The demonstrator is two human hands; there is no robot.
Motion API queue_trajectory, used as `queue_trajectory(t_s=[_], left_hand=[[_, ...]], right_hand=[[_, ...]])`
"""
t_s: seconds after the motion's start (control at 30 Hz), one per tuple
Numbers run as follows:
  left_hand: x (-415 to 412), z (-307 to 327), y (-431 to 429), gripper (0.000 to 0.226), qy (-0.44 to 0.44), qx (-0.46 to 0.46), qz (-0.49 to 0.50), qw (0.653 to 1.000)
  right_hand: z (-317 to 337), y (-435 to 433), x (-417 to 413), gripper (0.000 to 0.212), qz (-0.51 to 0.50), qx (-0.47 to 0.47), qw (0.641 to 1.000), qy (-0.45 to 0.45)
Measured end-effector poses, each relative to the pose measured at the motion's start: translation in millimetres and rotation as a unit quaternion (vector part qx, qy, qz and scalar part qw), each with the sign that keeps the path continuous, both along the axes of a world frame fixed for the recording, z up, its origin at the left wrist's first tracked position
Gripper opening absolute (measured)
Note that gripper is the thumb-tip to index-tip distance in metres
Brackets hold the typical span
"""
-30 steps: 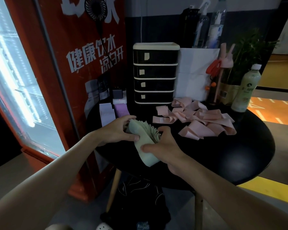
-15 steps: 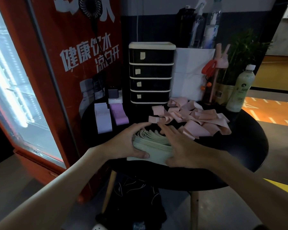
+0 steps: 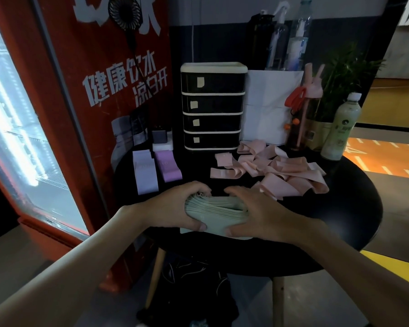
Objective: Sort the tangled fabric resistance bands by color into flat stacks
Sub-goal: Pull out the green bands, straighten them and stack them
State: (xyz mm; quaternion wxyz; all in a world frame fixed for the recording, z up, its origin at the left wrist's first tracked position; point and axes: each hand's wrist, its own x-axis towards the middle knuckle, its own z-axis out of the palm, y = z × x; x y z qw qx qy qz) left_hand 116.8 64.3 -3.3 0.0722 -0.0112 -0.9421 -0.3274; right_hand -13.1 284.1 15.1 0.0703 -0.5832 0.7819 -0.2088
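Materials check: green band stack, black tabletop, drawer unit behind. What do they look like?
Green band stack: woven fabric, matte. Its thin, soft layers fan at the edges between the left hand and right hand gripping it.
Black round tabletop: smooth with a faint sheen, perhaps painted wood or laminate; cannot tell.
Four-drawer unit: likely plastic, with dark glossy fronts and a cream frame.

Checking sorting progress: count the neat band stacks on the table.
3: pale lavender stack at far left, purple stack beside it, green stack gripped between left hand and right hand. Pink bands lie tangled, unstacked.
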Motion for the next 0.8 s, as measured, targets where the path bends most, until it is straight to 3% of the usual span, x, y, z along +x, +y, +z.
queue_trajectory(t_s=[0.13,0.23,0.3,0.5,0.57,0.67,0.73,0.8], left_hand=[[1,4,1,0.056,-0.007,0.018,0.011,1.0],[2,6,2,0.068,-0.019,0.025,0.006,0.999],[1,7,0,0.079,-0.036,0.004,-0.006,0.999],[-5,12,0,0.065,-0.039,-0.091,-0.018,0.995],[-5,15,1,0.07,-0.041,-0.119,-0.013,0.992],[-4,19,4,0.094,-0.064,-0.057,-0.013,0.996],[-4,18,6,0.103,-0.074,-0.058,-0.016,0.995],[-4,16,5,0.095,-0.074,-0.05,-0.009,0.996]], right_hand=[[-13,5,-4,0.081,-0.021,-0.053,0.996,-0.063],[-18,6,-1,0.085,-0.043,-0.097,0.991,-0.086],[-23,6,-1,0.079,-0.051,-0.122,0.984,-0.118],[-39,11,3,0.095,-0.071,-0.145,0.969,-0.185],[-39,11,4,0.084,-0.075,-0.155,0.966,-0.194],[-36,10,2,0.058,-0.062,-0.159,0.963,-0.208],[-36,10,0,0.053,-0.051,-0.151,0.961,-0.227],[-37,9,0,0.056,-0.048,-0.152,0.958,-0.238]])
